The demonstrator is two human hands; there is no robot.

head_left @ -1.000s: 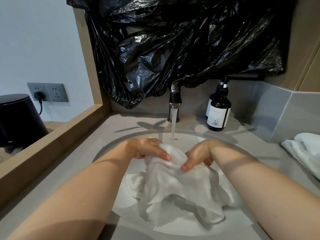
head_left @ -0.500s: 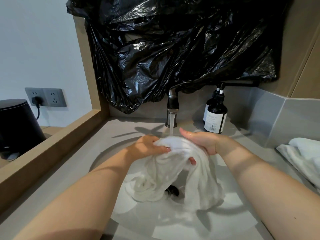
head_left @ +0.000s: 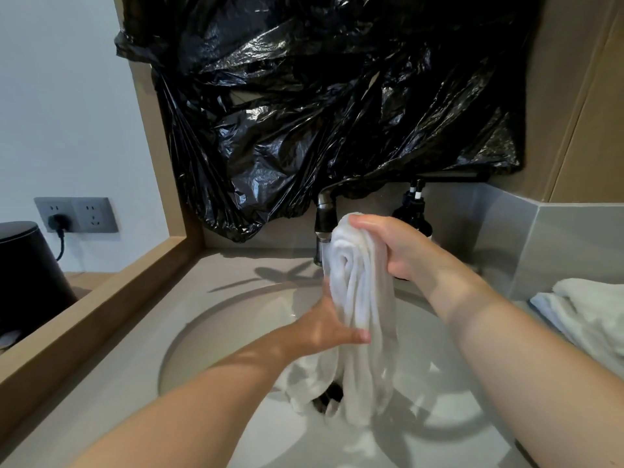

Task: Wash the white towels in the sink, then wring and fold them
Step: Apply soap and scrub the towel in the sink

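Observation:
A wet white towel (head_left: 361,298) hangs bunched in a long rope over the round white sink (head_left: 216,329). My right hand (head_left: 398,248) grips its top end, lifted up in front of the faucet (head_left: 324,228). Lower down, my left hand (head_left: 324,329) wraps around the towel's middle, thumb across the front. The towel's bottom end trails onto the basin floor by the drain (head_left: 329,396). More white towels (head_left: 587,312) lie piled on the counter at the right edge.
A dark soap bottle (head_left: 413,211) stands behind my right hand. Black plastic sheeting (head_left: 320,106) covers the wall above the faucet. A wooden ledge (head_left: 91,305) borders the counter on the left, with a black appliance (head_left: 27,275) and wall sockets (head_left: 76,214) beyond.
My right hand has lifted the towel's top end high in front of the faucet, so the towel now hangs long. My left hand slid down to its middle.

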